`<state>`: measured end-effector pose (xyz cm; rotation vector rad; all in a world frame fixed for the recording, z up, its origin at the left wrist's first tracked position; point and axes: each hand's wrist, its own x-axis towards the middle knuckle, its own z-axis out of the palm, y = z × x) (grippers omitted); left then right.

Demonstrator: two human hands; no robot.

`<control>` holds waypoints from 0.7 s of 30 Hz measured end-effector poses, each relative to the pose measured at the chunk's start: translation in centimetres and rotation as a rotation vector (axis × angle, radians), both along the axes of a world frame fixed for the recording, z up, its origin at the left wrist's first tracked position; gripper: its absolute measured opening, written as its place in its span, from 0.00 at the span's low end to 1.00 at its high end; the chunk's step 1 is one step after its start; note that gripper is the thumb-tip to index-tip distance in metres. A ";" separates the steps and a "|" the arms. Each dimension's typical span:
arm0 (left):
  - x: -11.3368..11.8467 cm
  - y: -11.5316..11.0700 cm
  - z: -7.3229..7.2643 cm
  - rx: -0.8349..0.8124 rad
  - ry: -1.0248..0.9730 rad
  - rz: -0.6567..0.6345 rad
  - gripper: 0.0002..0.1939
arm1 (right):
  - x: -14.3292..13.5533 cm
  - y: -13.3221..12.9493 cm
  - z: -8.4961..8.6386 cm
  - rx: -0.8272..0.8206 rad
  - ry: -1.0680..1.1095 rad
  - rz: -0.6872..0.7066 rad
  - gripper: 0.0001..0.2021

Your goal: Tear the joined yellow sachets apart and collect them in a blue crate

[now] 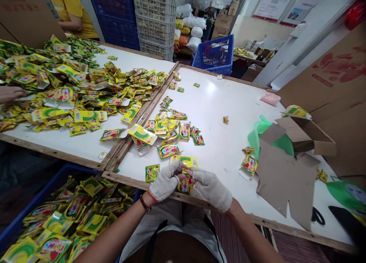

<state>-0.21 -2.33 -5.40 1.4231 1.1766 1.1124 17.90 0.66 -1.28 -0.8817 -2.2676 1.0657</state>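
Observation:
At the front edge of the white table, my left hand (166, 181) and my right hand (210, 186) meet, both in white knitted gloves with bare fingertips. Between them they pinch a small yellow-and-red packet (185, 183). Just beyond my fingers a yellow carton sleeve (191, 161) shows; whether it is joined to the packet, I cannot tell. A green packet (152, 173) lies left of my left hand. A yellow packet (168, 150) and a loose heap of similar packs (171, 131) spread a little farther away.
A large packet pile (85, 91) covers the left table, where another person's hand (11, 94) reaches in. A blue crate (65, 179) full of packs stands below left. To the right are an opened cardboard box (288, 175), black scissors (318, 216) and a green bag (259, 131).

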 end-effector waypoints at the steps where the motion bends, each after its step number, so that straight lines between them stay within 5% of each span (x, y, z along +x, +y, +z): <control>1: 0.2 0.1 -0.1 0.013 0.021 -0.008 0.11 | 0.1 -0.3 -0.1 -0.004 0.020 -0.020 0.19; 4: 0.3 0.4 0.4 0.056 0.114 0.012 0.09 | 0.2 -0.6 -0.4 -0.106 0.050 -0.095 0.17; 7: -1.9 0.0 3.4 0.110 0.268 0.017 0.08 | 0.3 0.1 -1.2 -0.183 0.046 -0.242 0.16; 10: -6.3 -1.4 8.1 0.084 0.663 -0.107 0.07 | 0.2 1.6 -2.8 -0.003 -0.030 -0.401 0.20; 13: -9.4 -2.3 10.9 -0.043 1.054 -0.030 0.03 | -0.3 3.1 -4.3 0.212 -0.223 -0.348 0.32; 16: -8.4 -1.2 10.0 0.025 1.068 0.019 0.06 | -1.3 4.5 -4.4 0.335 -0.435 -0.271 0.32; 21: -2.0 1.5 4.9 0.076 0.650 -0.056 0.09 | -2.8 7.4 -2.1 0.466 -0.570 -0.010 0.29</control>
